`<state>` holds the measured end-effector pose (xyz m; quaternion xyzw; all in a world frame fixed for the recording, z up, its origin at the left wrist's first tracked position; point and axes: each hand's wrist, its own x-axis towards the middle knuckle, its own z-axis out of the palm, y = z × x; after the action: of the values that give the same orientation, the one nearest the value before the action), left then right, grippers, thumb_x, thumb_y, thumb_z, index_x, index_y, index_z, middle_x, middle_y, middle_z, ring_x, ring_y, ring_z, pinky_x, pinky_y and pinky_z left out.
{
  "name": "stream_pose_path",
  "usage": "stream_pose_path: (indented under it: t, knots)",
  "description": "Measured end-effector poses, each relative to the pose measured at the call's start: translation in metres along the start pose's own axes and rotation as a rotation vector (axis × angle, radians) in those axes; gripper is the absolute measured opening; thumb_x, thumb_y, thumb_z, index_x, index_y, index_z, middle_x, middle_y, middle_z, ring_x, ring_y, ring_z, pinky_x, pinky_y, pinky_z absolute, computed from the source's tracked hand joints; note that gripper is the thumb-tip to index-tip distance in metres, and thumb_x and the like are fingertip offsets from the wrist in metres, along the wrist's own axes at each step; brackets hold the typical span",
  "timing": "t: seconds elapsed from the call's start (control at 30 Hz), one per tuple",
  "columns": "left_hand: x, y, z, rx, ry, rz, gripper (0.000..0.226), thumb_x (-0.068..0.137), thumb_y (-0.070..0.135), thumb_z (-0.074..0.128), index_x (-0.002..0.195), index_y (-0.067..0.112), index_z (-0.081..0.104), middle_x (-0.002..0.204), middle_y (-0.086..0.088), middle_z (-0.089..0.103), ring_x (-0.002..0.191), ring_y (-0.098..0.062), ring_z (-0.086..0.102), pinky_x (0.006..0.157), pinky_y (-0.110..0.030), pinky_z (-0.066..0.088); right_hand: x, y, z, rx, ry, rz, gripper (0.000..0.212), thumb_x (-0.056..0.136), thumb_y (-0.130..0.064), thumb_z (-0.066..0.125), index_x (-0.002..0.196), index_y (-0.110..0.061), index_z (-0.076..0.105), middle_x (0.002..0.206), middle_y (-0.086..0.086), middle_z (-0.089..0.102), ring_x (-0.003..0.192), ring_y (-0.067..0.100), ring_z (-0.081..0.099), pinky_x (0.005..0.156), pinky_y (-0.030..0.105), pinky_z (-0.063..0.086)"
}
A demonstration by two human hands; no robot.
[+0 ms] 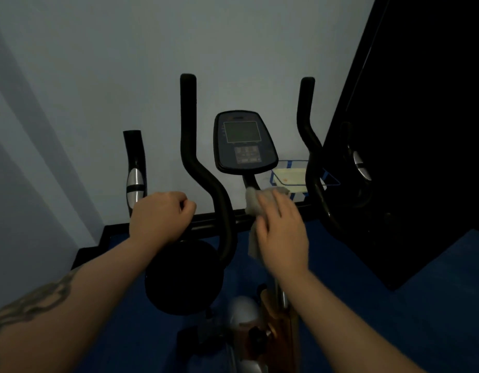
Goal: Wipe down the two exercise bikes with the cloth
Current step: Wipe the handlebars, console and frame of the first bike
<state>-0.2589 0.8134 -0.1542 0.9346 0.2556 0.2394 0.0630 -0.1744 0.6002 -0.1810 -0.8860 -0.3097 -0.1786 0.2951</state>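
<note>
Cloth (256,203) lies pressed by the right hand (282,232), fingers seemingly flat, against the bike's handlebar (214,224) below the console (245,141); left hand (160,218) curls round the bar's left end.

We cannot read the markings on the bike's console (245,142); they are too dim and small. Our right hand (280,232) is smeared by motion and covers most of the cloth (253,201). Our left hand (160,214) hides the bar beneath it. The bike's lower frame (260,340) is blurred and cut off by the bottom edge.
</note>
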Motion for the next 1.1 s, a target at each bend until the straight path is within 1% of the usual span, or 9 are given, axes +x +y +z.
stream_pose_path:
  t: [0.1, 0.23, 0.3, 0.43, 0.63, 0.7, 0.87, 1.0, 1.1]
  knots:
    - [-0.001, 0.001, 0.001, 0.003, -0.011, 0.006, 0.033, 0.088, 0.033, 0.046, 0.063, 0.016, 0.06, 0.055, 0.002, 0.055, 0.049, -0.013, 0.047, 0.045, -0.022, 0.028, 0.002, 0.006, 0.0, -0.036, 0.009, -0.108, 0.038, 0.092, -0.018, 0.052, 0.13, -0.019, 0.057, 0.134, 0.006, 0.053, 0.125, 0.021, 0.045, 0.101, 0.037, 0.043]
    - [0.001, 0.005, -0.006, 0.013, -0.043, 0.012, 0.034, 0.089, 0.034, 0.046, 0.069, 0.014, 0.064, 0.059, -0.001, 0.058, 0.054, -0.018, 0.052, 0.051, -0.026, 0.039, 0.06, 0.008, -0.011, 0.168, -0.33, 0.142, 0.026, 0.096, -0.032, 0.044, 0.096, -0.02, 0.067, 0.093, -0.001, 0.063, 0.09, 0.018, 0.059, 0.061, 0.029, 0.04]
    - [0.0, 0.005, -0.007, 0.023, -0.05, 0.004, 0.034, 0.089, 0.034, 0.046, 0.069, 0.014, 0.065, 0.06, -0.001, 0.058, 0.055, -0.019, 0.053, 0.052, -0.027, 0.04, 0.069, 0.004, -0.009, 0.126, -0.392, 0.217, 0.028, 0.095, -0.035, 0.043, 0.095, -0.021, 0.067, 0.091, 0.0, 0.064, 0.084, 0.018, 0.058, 0.056, 0.027, 0.034]
    - [-0.001, 0.003, -0.003, 0.009, -0.025, -0.007, 0.034, 0.088, 0.033, 0.046, 0.062, 0.015, 0.059, 0.055, 0.001, 0.055, 0.05, -0.015, 0.047, 0.046, -0.023, 0.031, 0.044, 0.001, 0.008, -0.187, -0.209, 0.01, 0.033, 0.098, -0.031, 0.036, 0.116, -0.018, 0.061, 0.118, 0.002, 0.059, 0.109, 0.02, 0.052, 0.079, 0.032, 0.039]
    - [0.0, 0.004, -0.007, -0.019, -0.045, 0.002, 0.034, 0.089, 0.033, 0.045, 0.064, 0.015, 0.059, 0.058, -0.001, 0.057, 0.054, -0.019, 0.052, 0.051, -0.028, 0.04, 0.1, -0.003, -0.003, -0.107, -0.7, 0.236, 0.049, 0.099, -0.041, 0.034, 0.145, -0.025, 0.041, 0.143, 0.01, 0.047, 0.124, 0.031, 0.048, 0.094, 0.037, 0.038]
    - [0.0, 0.003, -0.006, -0.015, -0.033, -0.008, 0.034, 0.088, 0.032, 0.045, 0.063, 0.016, 0.059, 0.057, 0.001, 0.056, 0.052, -0.016, 0.049, 0.048, -0.026, 0.036, 0.091, -0.004, 0.0, -0.183, -0.644, 0.175, 0.045, 0.098, -0.035, 0.034, 0.139, -0.023, 0.046, 0.137, 0.009, 0.051, 0.119, 0.031, 0.051, 0.089, 0.039, 0.04]
    - [-0.001, 0.002, -0.003, -0.045, -0.031, -0.007, 0.033, 0.088, 0.031, 0.045, 0.059, 0.018, 0.056, 0.053, 0.003, 0.054, 0.05, -0.014, 0.049, 0.047, -0.025, 0.036, 0.025, 0.009, 0.005, -0.174, -0.045, -0.079, 0.038, 0.095, -0.031, 0.038, 0.123, -0.019, 0.061, 0.119, 0.002, 0.062, 0.102, 0.023, 0.056, 0.08, 0.035, 0.046]
    - [-0.001, 0.005, -0.007, -0.032, -0.049, -0.012, 0.033, 0.089, 0.033, 0.045, 0.065, 0.016, 0.061, 0.058, 0.0, 0.057, 0.055, -0.018, 0.052, 0.052, -0.028, 0.042, 0.068, 0.01, -0.002, 0.019, -0.383, 0.219, 0.029, 0.096, -0.034, 0.037, 0.101, -0.027, 0.065, 0.102, 0.001, 0.064, 0.083, 0.019, 0.054, 0.06, 0.029, 0.036]
    - [-0.002, 0.003, -0.006, 0.0, -0.034, -0.015, 0.033, 0.088, 0.033, 0.045, 0.064, 0.016, 0.062, 0.055, 0.003, 0.054, 0.051, -0.015, 0.045, 0.048, -0.026, 0.032, 0.063, 0.009, -0.006, 0.073, -0.327, 0.203, 0.028, 0.096, -0.03, 0.039, 0.102, -0.025, 0.065, 0.102, 0.001, 0.064, 0.091, 0.023, 0.059, 0.068, 0.032, 0.041]
